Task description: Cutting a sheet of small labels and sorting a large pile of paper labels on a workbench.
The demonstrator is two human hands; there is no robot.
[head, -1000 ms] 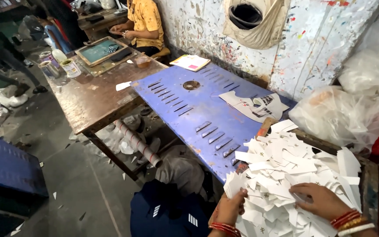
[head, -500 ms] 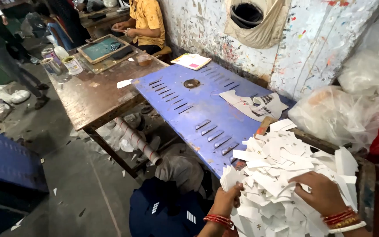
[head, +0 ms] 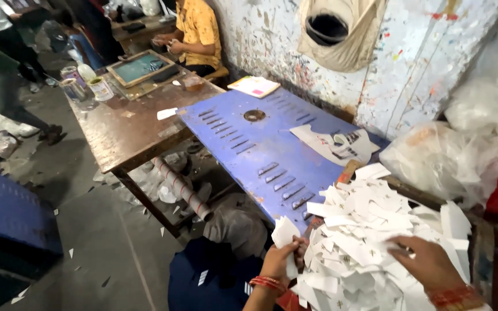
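White paper slips lie in a loose heap at the near right end of the blue metal worktop (one view only, head camera). Left hand: grip pinched on a small bundle of slips at the heap's left edge, red bangles at the wrist. Right hand: lies palm-down on the heap, fingers spread, touching the slips. Beside the heap, a clear plastic bag. Farther off, a brown wooden table and a seated person in a yellow shirt.
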